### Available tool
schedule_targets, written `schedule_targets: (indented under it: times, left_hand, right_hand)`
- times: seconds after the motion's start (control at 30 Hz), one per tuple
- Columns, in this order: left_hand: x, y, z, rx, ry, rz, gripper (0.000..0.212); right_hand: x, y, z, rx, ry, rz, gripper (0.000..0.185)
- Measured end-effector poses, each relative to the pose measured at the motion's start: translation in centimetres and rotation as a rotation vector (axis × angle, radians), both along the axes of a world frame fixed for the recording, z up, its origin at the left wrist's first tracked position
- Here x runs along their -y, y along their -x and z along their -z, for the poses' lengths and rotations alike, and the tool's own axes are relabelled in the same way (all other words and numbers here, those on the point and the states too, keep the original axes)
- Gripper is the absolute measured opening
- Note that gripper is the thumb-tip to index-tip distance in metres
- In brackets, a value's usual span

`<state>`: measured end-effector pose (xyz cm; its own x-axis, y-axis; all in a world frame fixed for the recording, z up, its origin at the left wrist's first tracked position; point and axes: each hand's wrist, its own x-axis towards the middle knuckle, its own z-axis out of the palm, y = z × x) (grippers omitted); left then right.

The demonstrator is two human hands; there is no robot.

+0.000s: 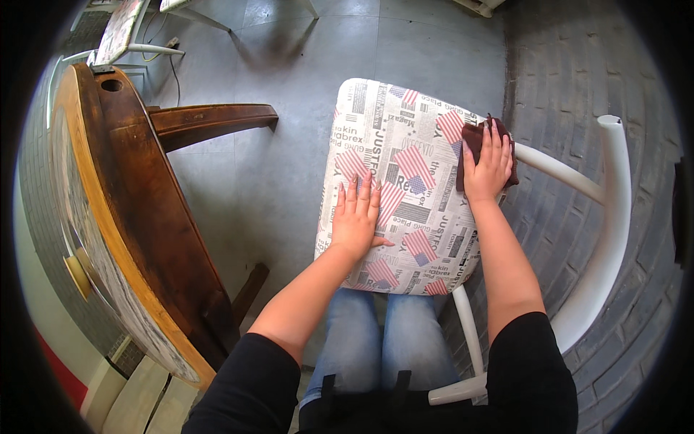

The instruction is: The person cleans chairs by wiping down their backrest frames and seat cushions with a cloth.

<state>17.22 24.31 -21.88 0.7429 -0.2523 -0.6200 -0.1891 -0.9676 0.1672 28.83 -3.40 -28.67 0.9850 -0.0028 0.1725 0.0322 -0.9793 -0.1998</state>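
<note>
A chair with a padded seat (401, 217), covered in newspaper-and-flag print, stands in front of me. My left hand (355, 219) lies flat on the left part of the seat, fingers a little apart, with nothing in it. At the seat's right edge, my right hand (488, 165) presses a dark brown cloth (470, 144) against the cover, its fingers stretched over the cloth. The chair's white curved backrest (615, 228) rises to the right of the seat, joined by a white bar (558, 169).
At the left is a round table with a wooden rim (116, 247) and a brown wooden leg (214, 122). More print-covered chairs (116, 32) stand at the upper left, near a cable (176, 78) on the grey floor. A grey brick wall (564, 87) runs along the right.
</note>
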Motion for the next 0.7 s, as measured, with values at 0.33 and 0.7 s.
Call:
schedule_targets:
  times: [0.33,0.7]
  left_hand:
    - [-0.6,0.9,2.1,0.021,0.088,-0.010,0.134]
    - [-0.5,1.9,4.1,-0.095,0.045,-0.014,0.127]
  right_hand:
    - [-12.1,-2.4,0.0,0.022,-0.008,-0.046,0.066]
    - [-26.3,-2.5,-1.0,-0.039,0.046,-0.365,0.066]
